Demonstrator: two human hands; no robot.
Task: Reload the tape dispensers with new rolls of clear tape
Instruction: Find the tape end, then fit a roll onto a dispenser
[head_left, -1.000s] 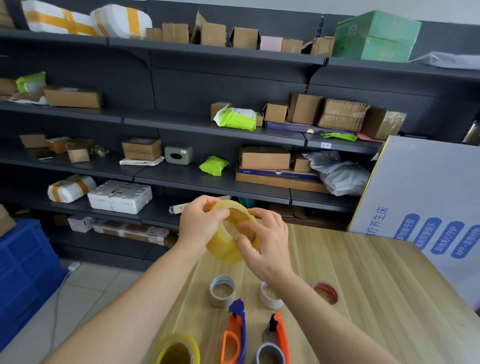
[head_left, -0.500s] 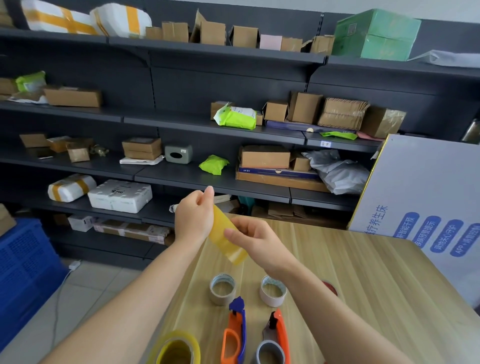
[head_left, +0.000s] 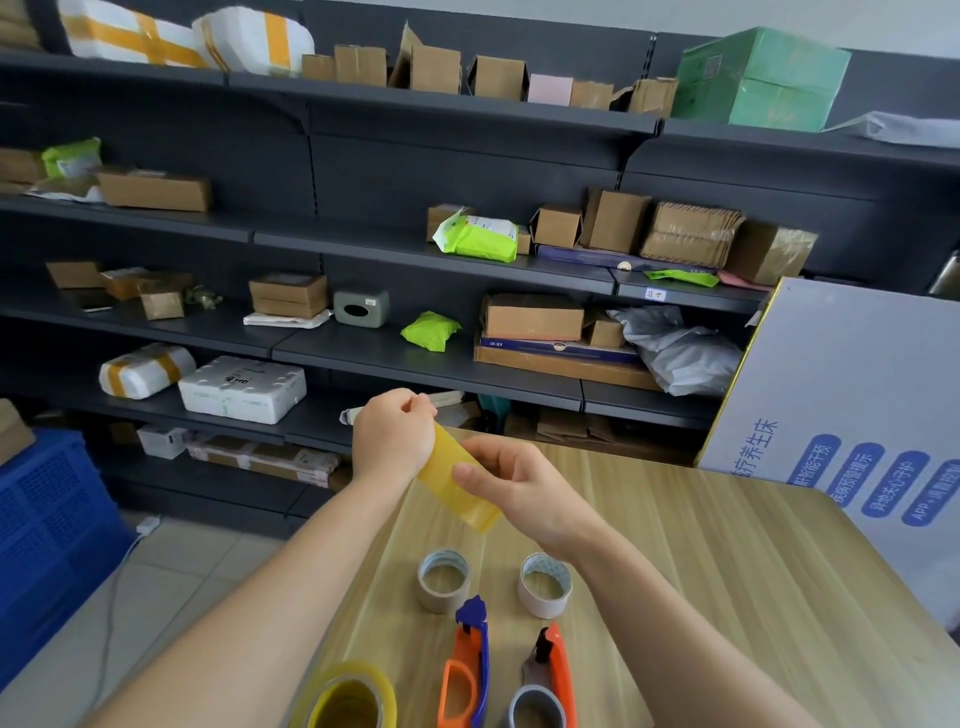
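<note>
You hold roll (head_left: 457, 478) edge-on above desk (head_left: 727, 597), likely hunting tape end. Left hand (head_left: 392, 439) fingers pinched on top rim; right hand (head_left: 511, 486) thumb and fingers clamped on roll's side. Dispensers (head_left: 467, 670) wait below, near you, for loading.

White board (head_left: 852, 395) at right — vertical Chinese print "疗养生床", its start cut off by the blue ovals. Ovals (head_left: 878, 480) carry white text: "APP" readable on the rightmost, the rest Chinese and too small to be sure of. Blue-edged flat box (head_left: 561, 349) on the shelf — a small code on its left end, looks like "KB101", seen upside down. White foam box (head_left: 241, 387) has a black scrawl, unreadable. Shelf tag (head_left: 655, 294) too small to read.
</note>
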